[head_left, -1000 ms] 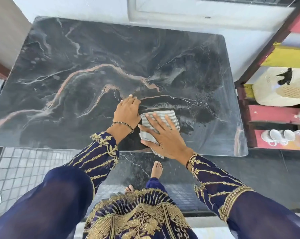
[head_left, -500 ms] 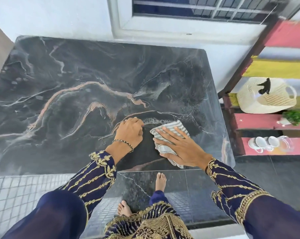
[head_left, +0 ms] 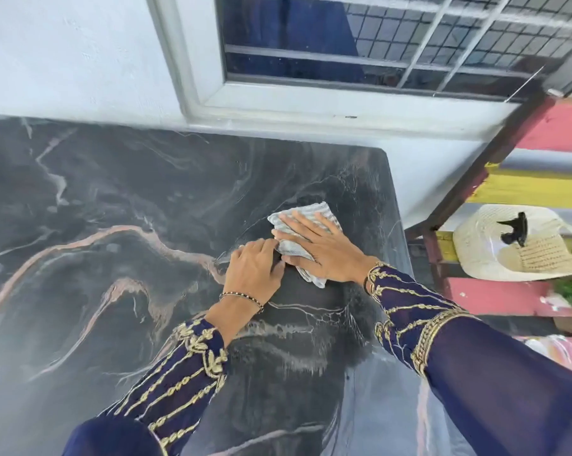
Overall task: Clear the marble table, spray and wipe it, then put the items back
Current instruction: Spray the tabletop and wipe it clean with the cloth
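Head view looked down along two dark embroidered sleeves (head_left: pixel 186 373) reaching over the near edge of the marble table (head_left: pixel 80 291). Beyond the sleeves, the left hand (head_left: pixel 256 269) lay knuckles-up on the bare stone, fingers loosely curled, gripping nothing; its fingertips just touched the near-left side of the cloth. Right beside it, the right hand (head_left: pixel 320 251) was spread flat and open, palm pressing the striped cloth (head_left: pixel 306 213) down onto the marble, with folded cloth showing past the fingertips and under the wrist. The cloth sat toward the table's right edge, roughly midway between the near edge and the far right corner. No items stood on the visible tabletop.

This looked like the wiping step, with the surface already cleared. To do it well, I judged the flat palm pressure worth keeping even, so the whole pad of cloth met the stone rather than a bunched ridge. Overlapping strokes carried out to the right edge and the far corner would avoid missed bands; faint streaks near the near edge suggested that area may want another pass. The left hand could best brace on stone already dry.

Farther off, past the right edge, a woven basket (head_left: pixel 521 245) rested on a painted shelf rack (head_left: pixel 521 189), and a barred window (head_left: pixel 393 41) sat in the wall behind the far edge.
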Available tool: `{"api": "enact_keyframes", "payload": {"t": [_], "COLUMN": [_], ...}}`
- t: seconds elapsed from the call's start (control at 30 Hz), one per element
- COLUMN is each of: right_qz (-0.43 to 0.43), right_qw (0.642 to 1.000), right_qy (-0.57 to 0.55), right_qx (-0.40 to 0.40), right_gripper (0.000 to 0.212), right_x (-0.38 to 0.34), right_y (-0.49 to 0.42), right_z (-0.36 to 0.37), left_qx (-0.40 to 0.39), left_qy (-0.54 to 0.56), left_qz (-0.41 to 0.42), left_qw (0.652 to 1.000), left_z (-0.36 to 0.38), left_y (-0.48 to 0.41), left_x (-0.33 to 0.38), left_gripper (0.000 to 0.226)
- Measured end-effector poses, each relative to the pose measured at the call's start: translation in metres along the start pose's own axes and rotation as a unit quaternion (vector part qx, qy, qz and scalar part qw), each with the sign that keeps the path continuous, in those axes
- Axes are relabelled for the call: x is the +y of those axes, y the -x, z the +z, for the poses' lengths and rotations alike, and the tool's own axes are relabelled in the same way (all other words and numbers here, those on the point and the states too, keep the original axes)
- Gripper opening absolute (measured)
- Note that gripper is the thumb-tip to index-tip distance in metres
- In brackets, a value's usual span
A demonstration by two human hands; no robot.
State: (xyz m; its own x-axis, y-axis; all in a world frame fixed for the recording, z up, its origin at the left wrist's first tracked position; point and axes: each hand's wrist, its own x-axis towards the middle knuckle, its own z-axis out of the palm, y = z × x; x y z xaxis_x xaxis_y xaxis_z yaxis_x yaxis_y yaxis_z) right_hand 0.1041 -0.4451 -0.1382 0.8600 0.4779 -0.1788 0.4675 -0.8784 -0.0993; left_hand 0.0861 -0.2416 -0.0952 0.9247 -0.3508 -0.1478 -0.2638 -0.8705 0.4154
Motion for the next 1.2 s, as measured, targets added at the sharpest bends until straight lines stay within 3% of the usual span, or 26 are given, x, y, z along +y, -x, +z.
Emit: {"api": "enact_keyframes", "payload": {"t": [0.13, 0.23, 0.73, 1.03, 1.2], "right_qz": [0.008, 0.011, 0.114, 0.218, 0.274], "right_qw": [1.0, 1.0, 0.99, 0.971, 0.954], "right_qy": [0.005, -0.013, -0.073, -0.079, -0.082], "right_qx": [0.007, 0.008, 0.033, 0.056, 0.087], "right_gripper": [0.062, 0.061, 0.062, 0.065, 0.068], "right_x": [0.039, 0.063, 0.121, 0.195, 0.191], "right_y": [-0.039, -0.062, -0.133, -0.06, -0.058], "right_z": [-0.007, -0.012, -0.039, -0.029, -0.024], "left_qx": [-0.132, -0.217, -0.294, -0.312, -0.323], "left_qy": [-0.071, -0.105, -0.148, -0.174, -0.205], "left_qz": [-0.084, -0.13, -0.236, -0.223, -0.198], "left_qw": [0.985, 0.962, 0.914, 0.907, 0.902], "left_z": [-0.009, -0.009, 0.004, 0.013, 0.011], "left_y": [-0.045, -0.071, -0.105, -0.113, -0.113], "left_x": [0.014, 0.033, 0.058, 0.051, 0.051], "left_gripper": [0.113, 0.138, 0.153, 0.154, 0.151]}}
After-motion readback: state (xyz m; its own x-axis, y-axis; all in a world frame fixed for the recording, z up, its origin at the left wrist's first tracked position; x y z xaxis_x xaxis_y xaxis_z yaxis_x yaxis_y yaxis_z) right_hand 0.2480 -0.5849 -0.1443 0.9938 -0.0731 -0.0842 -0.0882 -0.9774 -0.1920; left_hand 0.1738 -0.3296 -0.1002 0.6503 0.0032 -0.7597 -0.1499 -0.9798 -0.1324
